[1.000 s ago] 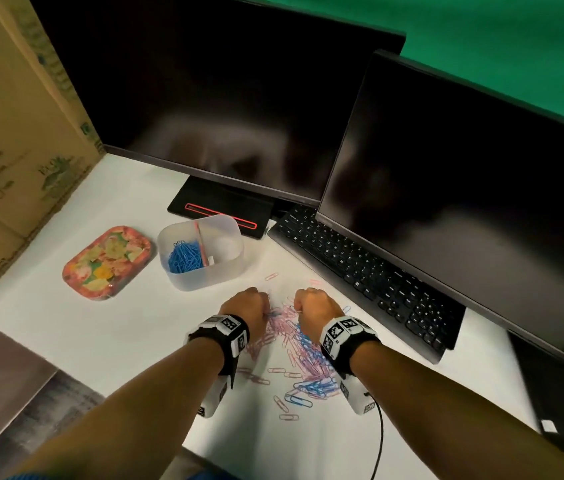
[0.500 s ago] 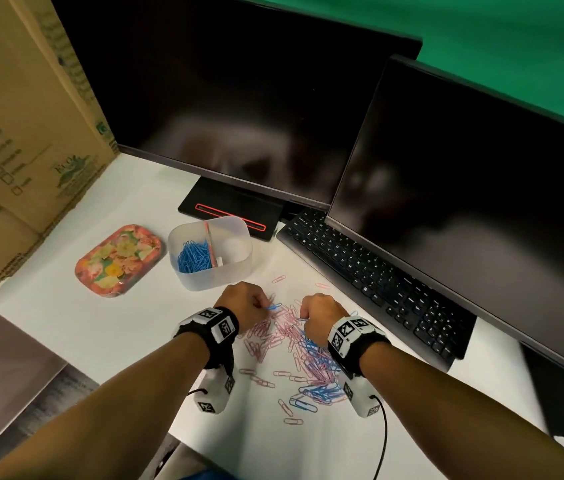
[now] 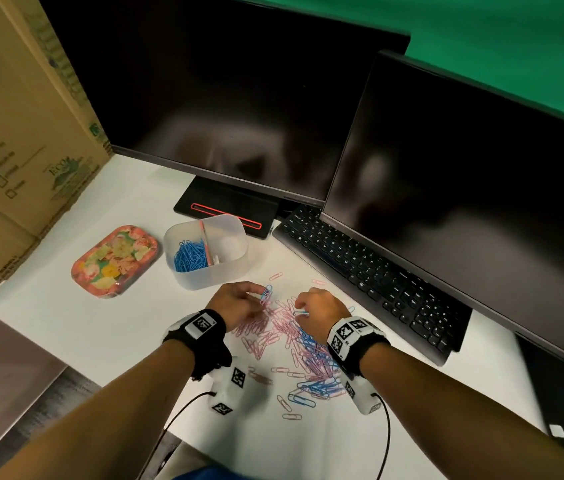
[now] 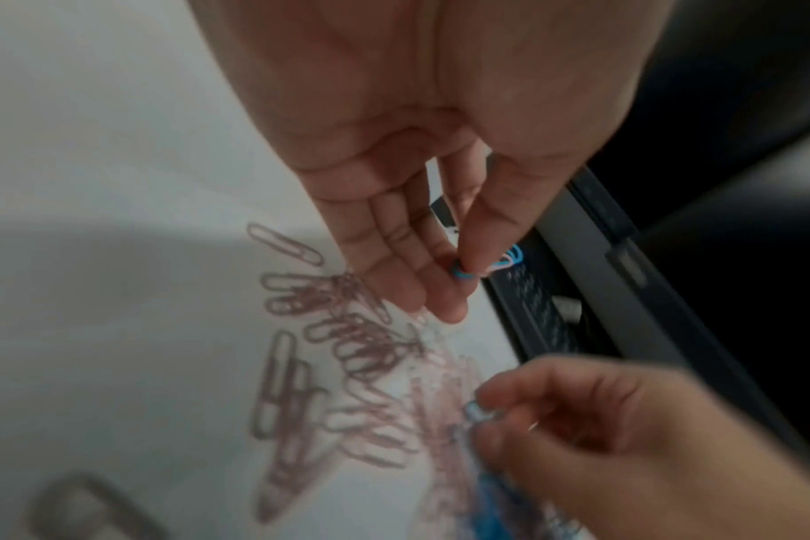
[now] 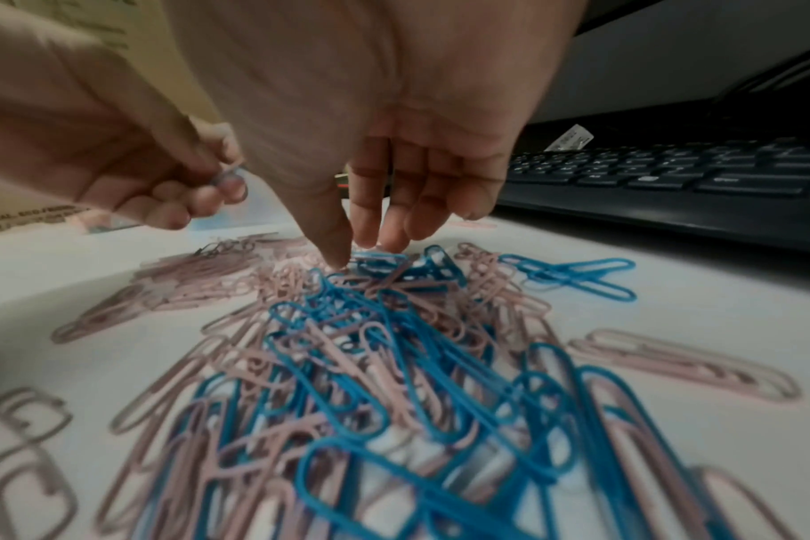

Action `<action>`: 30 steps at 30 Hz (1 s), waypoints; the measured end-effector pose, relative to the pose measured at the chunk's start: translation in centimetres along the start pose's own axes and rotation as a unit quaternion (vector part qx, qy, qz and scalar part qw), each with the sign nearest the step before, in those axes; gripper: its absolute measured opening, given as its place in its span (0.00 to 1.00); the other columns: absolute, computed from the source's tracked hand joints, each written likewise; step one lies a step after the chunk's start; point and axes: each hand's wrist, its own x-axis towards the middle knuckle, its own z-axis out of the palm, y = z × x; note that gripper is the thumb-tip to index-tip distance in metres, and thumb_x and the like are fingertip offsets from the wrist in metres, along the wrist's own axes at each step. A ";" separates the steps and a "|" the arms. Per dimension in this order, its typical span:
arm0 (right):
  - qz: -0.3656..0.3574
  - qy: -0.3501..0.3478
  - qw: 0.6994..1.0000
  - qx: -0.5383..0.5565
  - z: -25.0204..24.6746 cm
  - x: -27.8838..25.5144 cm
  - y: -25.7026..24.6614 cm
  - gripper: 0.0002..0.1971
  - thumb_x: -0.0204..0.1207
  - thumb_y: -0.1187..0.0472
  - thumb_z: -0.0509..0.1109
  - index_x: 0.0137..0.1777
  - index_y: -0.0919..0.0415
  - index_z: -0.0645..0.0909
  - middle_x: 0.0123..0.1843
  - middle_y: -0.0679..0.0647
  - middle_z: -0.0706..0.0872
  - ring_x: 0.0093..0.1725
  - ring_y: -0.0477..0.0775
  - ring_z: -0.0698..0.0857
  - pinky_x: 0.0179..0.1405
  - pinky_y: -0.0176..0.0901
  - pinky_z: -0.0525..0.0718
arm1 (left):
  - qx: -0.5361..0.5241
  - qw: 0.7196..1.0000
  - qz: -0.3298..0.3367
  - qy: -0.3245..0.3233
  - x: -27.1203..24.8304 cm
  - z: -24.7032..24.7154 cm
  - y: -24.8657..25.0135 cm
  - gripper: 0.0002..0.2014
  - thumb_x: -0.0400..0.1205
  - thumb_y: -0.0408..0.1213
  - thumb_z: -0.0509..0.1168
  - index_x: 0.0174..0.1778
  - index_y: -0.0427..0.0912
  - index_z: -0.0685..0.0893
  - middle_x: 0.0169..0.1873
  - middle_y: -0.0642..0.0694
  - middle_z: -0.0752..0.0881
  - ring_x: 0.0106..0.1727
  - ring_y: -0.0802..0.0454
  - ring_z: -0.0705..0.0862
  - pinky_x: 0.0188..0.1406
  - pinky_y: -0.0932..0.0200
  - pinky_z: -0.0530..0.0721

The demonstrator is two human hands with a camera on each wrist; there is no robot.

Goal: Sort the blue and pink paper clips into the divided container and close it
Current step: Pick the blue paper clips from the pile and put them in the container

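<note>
The white desk (image 3: 100, 327) I work on is hemmed by cardboard boxes (image 3: 7, 140) on my left and by two dark monitors (image 3: 225, 98) and a keyboard (image 3: 370, 271) ahead and right; its near-left part is bare. The translucent divided container (image 3: 209, 258) stands open: blue clips fill its left compartment, the right looks pale and I cannot tell its contents. Its floral lid (image 3: 114, 259) lies just left. The mixed pile of pink and blue paper clips (image 3: 294, 344) sprawls between my wrists. My left hand (image 3: 235, 301) pinches a few blue and pink clips (image 3: 266, 293); my right hand (image 3: 322, 306) nips one blue clip (image 3: 300, 312) over the pile
</note>
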 end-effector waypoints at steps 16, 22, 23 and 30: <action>0.062 0.075 0.949 0.301 -2.5 -0.2 1.3 0.05 0.67 0.60 0.80 0.34 0.53 0.87 0.36 0.49 0.89 0.36 0.48 0.86 0.39 0.37 0.85 | -0.094 0.994 0.005 0.063 0.4 1.4 0.1 0.09 0.80 0.28 0.66 0.38 0.44 0.88 0.40 0.45 0.89 0.45 0.47 0.85 0.52 0.50 0.86; 0.083 0.019 0.874 0.479 -3.5 -1.1 2.7 0.05 0.70 0.68 0.77 0.36 0.59 0.86 0.31 0.54 0.86 0.27 0.46 0.79 0.27 0.36 0.78 | 0.059 0.988 0.076 0.124 0.6 1.7 0.6 0.14 0.74 0.21 0.66 0.34 0.47 0.86 0.37 0.47 0.88 0.42 0.50 0.85 0.55 0.59 0.83; 0.088 0.016 0.862 0.499 -3.3 -1.1 2.9 0.06 0.70 0.70 0.76 0.36 0.60 0.85 0.33 0.56 0.86 0.28 0.49 0.79 0.27 0.38 0.78 | 0.132 0.977 0.094 0.139 0.7 1.7 0.6 0.15 0.74 0.22 0.65 0.35 0.49 0.86 0.39 0.49 0.88 0.42 0.51 0.85 0.54 0.62 0.82; 0.105 0.012 0.815 0.570 -3.2 -2.3 4.1 0.09 0.76 0.77 0.66 0.43 0.63 0.80 0.35 0.60 0.82 0.29 0.54 0.82 0.29 0.43 0.85 | 0.542 0.826 0.155 0.026 1.4 1.3 -0.4 0.12 0.77 0.33 0.65 0.51 0.52 0.88 0.54 0.47 0.81 0.57 0.45 0.82 0.56 0.51 0.83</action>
